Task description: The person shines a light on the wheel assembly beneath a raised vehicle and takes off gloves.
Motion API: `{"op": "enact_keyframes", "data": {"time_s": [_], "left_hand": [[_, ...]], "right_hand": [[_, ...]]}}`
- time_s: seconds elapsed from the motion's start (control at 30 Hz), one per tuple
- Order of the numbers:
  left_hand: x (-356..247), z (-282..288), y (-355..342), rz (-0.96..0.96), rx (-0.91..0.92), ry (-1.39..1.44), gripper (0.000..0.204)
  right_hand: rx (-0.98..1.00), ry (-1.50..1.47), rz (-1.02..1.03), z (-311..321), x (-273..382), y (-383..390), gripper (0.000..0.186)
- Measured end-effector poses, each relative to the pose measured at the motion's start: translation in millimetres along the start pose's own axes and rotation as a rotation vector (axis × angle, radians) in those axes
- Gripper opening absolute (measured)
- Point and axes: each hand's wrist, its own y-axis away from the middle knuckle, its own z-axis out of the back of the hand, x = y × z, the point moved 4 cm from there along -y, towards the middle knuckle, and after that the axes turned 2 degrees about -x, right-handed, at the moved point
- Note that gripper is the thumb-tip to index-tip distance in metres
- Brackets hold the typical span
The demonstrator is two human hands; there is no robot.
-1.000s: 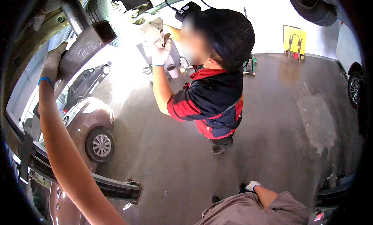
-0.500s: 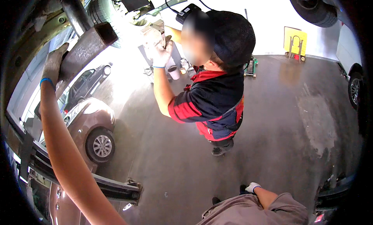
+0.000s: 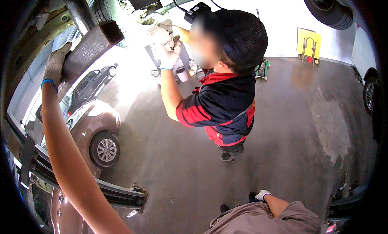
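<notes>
My left hand (image 3: 57, 61), in a light glove with a blue cuff, grips a dark, square steel tube (image 3: 84, 52) at the upper left, under the raised car, its fingers against the tube's side. A round metal bar (image 3: 78, 15) rises behind it. My right hand (image 3: 262, 195), also gloved, hangs low beside my body with curled fingers; anything in them is hidden. A co-worker (image 3: 218, 108) in a black cap and black-and-red shirt stands before me, gloved hands (image 3: 169, 52) raised on a metal part (image 3: 161, 28) near the underside of the car.
Black lift arms (image 3: 121, 197) lie at the lower left. A brown car (image 3: 93, 117) and a dark car (image 3: 87, 82) stand left, a white vehicle (image 3: 361, 52) right. A green jack (image 3: 262, 70), yellow folding trolley (image 3: 309, 44) and bucket (image 3: 181, 74) are farther back. A tyre (image 3: 327, 7) hangs overhead.
The view has shifted very slightly. My left hand stays on the square tube and my right stays low. The co-worker's hands remain raised at the metal part, with only slight movement.
</notes>
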Motion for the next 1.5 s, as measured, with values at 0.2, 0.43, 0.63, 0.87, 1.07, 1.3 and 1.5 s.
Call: {"op": "enact_keyframes", "data": {"time_s": [0.2,0.43,0.63,0.87,1.07,1.3,1.5], "left_hand": [[-3.1,-4.0,2.3,-0.013,-0.064,0.053,0.055],[-3.0,1.0,0.2,-0.102,-0.071,0.008,0.054],[-1.8,-0.9,0.1,-0.090,-0.039,0.033,0.055],[-1.0,2.5,-0.9,-0.108,-0.064,-0.033,0.055],[-2.5,1.3,-0.7,-0.134,-0.094,0.003,0.055],[-7.1,0.1,5.1,-0.105,-0.079,0.037,0.057],[-7.1,0.0,2.9,-0.274,0.027,-0.275,0.056]], "right_hand": [[-0.017,0.002,-0.006,-4.2,-6.0,-9.6,0.054],[-0.016,-0.013,-0.022,-5.0,-5.1,-12.1,0.055],[-0.022,-0.005,-0.019,-5.3,-7.7,-16.9,0.055],[-0.025,-0.038,-0.014,1.8,0.6,-8.1,0.056],[-0.042,-0.001,0.002,1.7,2.8,-9.2,0.052],[-0.012,-0.010,0.042,8.9,10.7,0.6,0.054],[0.002,0.025,-0.005,7.0,9.5,-5.9,0.052]]}}
